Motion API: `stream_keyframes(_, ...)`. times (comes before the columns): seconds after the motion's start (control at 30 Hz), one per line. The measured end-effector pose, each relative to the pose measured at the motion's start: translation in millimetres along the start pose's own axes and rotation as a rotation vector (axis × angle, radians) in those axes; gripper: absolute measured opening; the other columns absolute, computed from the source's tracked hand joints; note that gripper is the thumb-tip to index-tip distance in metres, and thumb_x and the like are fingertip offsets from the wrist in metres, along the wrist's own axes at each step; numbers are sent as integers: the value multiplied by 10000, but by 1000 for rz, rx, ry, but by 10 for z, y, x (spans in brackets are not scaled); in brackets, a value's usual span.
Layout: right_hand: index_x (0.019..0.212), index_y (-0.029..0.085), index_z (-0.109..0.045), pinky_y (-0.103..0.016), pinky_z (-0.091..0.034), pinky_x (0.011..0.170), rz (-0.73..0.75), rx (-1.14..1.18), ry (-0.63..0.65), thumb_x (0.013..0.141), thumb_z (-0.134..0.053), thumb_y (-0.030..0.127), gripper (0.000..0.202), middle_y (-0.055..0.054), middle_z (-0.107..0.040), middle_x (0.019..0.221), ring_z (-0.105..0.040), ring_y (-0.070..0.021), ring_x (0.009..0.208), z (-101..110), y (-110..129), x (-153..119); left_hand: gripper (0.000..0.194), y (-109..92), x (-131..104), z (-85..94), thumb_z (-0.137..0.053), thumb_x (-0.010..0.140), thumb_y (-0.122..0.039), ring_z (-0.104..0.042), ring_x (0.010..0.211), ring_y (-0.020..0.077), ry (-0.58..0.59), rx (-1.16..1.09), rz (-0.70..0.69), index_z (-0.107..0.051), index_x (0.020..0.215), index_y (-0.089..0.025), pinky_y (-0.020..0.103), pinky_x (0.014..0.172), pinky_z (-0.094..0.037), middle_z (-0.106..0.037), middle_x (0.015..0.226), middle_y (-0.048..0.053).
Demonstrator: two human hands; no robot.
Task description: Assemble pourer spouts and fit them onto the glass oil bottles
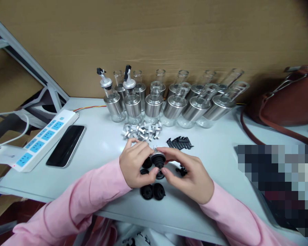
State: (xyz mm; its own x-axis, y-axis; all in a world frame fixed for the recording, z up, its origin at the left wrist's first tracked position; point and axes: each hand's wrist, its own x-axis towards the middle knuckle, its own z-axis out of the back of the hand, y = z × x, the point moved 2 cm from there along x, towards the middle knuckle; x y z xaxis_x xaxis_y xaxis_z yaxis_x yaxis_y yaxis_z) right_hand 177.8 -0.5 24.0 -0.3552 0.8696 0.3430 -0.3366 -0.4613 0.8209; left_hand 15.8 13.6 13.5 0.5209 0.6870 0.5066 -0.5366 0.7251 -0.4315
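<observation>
Between my two hands, above the middle of the table, is a silver pourer top with a black ribbed stopper (158, 160). My left hand (137, 162) grips it from the left, thumb at the stopper's lower tip. From the other side my right hand (190, 172) pinches it with thumb and index finger. Black round stoppers (146, 192) lie below and partly behind my left hand. Silver pourer parts (142, 131) are heaped beyond my hands. A row of black spout pieces (180, 142) lies to their right, and small black parts (181, 171) are partly hidden by my right hand.
Glass bottles with metal sleeves (154, 106) stand in rows at the back of the white table (97, 150); two carry pourers. On the left are a power strip (45, 138) and a phone (66, 146). A brown bag (287, 99) sits at the right, near a blurred-out patch.
</observation>
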Motion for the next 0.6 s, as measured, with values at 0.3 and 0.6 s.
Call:
stream_keyframes(0.3, 1000, 163, -585, -240, -549, 653, 15, -39, 35, 707, -523, 152, 299, -40, -701, 800, -668, -147, 681, -5, -13, -3, 186, -22, -5, -20, -395, 743, -340, -434, 551, 138, 1, -11, 5, -454, 700, -168, 380, 743, -343, -464, 599, -12)
stream_keyframes(0.6, 979, 184, -541, -246, -534, 643, -2, 2, 91, 692, -473, 126, 301, -30, -674, 780, -648, -140, 680, -22, -27, -18, 220, -15, -14, 14, -399, 754, -349, -443, 579, 142, 135, 24, -14, -506, 745, -157, 387, 783, -334, -478, 621, -9)
